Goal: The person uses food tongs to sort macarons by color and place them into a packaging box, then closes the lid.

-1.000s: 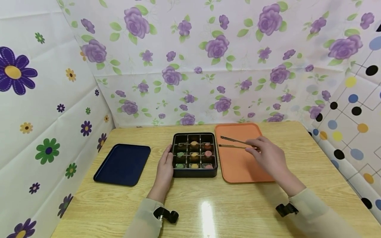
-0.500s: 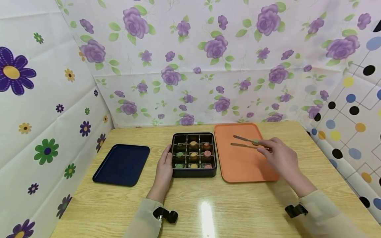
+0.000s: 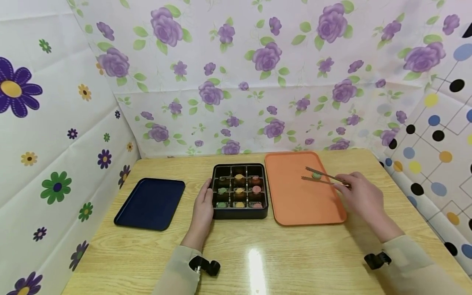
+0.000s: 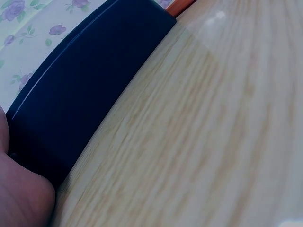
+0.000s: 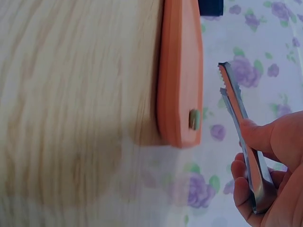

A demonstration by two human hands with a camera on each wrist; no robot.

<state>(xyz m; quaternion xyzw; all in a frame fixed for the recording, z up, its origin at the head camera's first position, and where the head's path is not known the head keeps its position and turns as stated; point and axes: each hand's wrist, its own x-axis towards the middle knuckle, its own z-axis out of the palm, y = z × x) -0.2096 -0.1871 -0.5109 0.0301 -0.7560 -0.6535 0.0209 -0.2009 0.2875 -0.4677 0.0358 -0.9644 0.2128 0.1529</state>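
My left hand (image 3: 203, 205) lies along the left side of a black divided box (image 3: 240, 214), fingers fairly straight against its wall. In the left wrist view, part of the hand touches a corner of the box (image 4: 94, 71). Green, yellow and pink macarons (image 3: 256, 189) sit in several compartments. My right hand (image 3: 363, 196) grips metal tongs (image 3: 324, 175) above the orange tray (image 3: 295, 205). The arms of the tongs (image 5: 241, 111) are spread, with nothing pinched at the tips. A green macaron (image 3: 316, 175) rests on the tray, seen between the tong arms in the head view.
A dark blue tray (image 3: 151, 205) lies at the left of the wooden table (image 3: 228, 254). The box stands close beside the orange tray's left edge. Flowered cloth (image 3: 236, 82) hangs behind the table, with patterned cloths at both sides.
My right hand has drawn the tongs to the right across the orange tray, uncovering the green macaron, which stays in place. The left hand keeps its position on the box.
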